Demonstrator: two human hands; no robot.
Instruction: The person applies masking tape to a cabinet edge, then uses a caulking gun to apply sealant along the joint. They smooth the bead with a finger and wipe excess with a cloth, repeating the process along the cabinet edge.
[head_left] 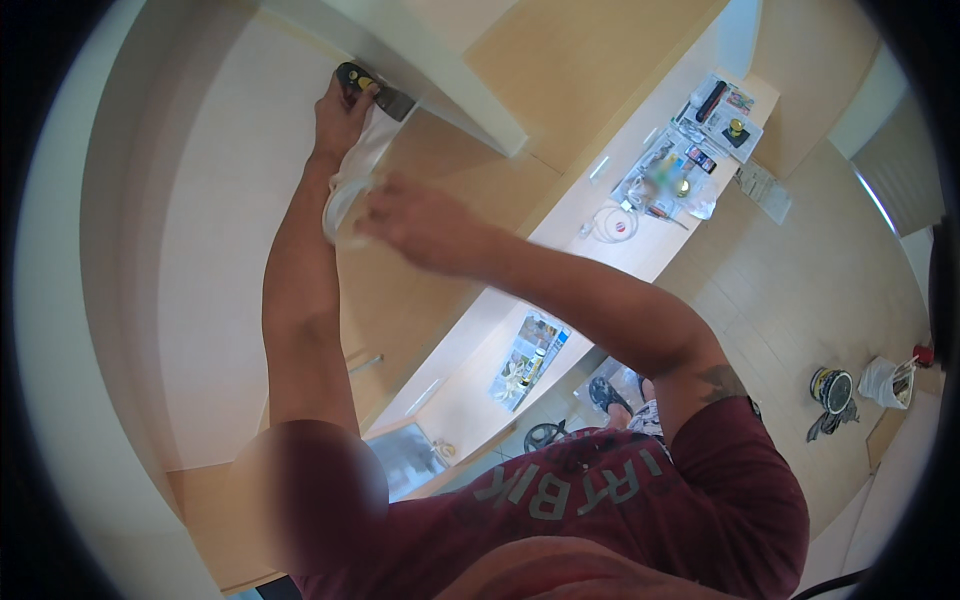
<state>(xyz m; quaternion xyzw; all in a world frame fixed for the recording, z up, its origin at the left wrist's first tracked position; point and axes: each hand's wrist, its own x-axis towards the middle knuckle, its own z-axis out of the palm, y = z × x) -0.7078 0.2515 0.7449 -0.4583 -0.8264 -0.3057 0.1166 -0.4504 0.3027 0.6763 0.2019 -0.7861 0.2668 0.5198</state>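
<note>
My left hand [340, 118] grips a black-and-yellow handled tool [358, 82] with a wide grey blade [393, 103], held up at the edge between the pale wall [215, 170] and the light wooden cabinet [540, 60], beside a white beam [455, 90]. A loose white strip [362, 145] hangs below the blade to a pale, ring-like roll [342, 208], partly blurred. My right hand [405, 220] is at that roll, fingers smeared by motion, so whether it grips the roll is unclear.
The long white counter [650, 235] holds paper sheets, a phone [700, 158], small containers and coiled cord [610, 225]. On the floor [750, 310] at right stand a bucket [830, 389] and a white bag [885, 382] with long handles. A wooden panel [805, 50] rises at upper right.
</note>
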